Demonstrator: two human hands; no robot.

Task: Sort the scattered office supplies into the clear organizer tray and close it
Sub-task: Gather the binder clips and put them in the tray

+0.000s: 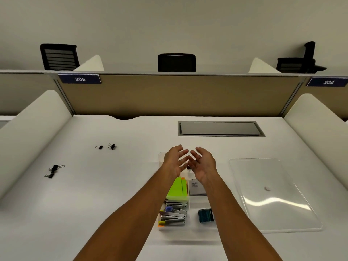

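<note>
The clear organizer tray (188, 236) lies open on the desk in front of me. It holds green sticky notes (177, 188), a white eraser box (196, 188), several staplers (174, 213) and a dark teal block of staples (205, 215). My left hand (175, 161) and my right hand (202, 163) hover palms-up over its far end, fingers spread. A small dark object (188, 167) shows between them; I cannot tell whether it is held. The clear lid (273, 194) rests flat to the right. Binder clips lie at the left: two (106, 147) farther back, two (53, 171) nearer.
A grey cable hatch (220, 128) is set into the desk behind the tray. White curved dividers flank both sides, and a tan partition closes the back. Black chairs stand beyond it.
</note>
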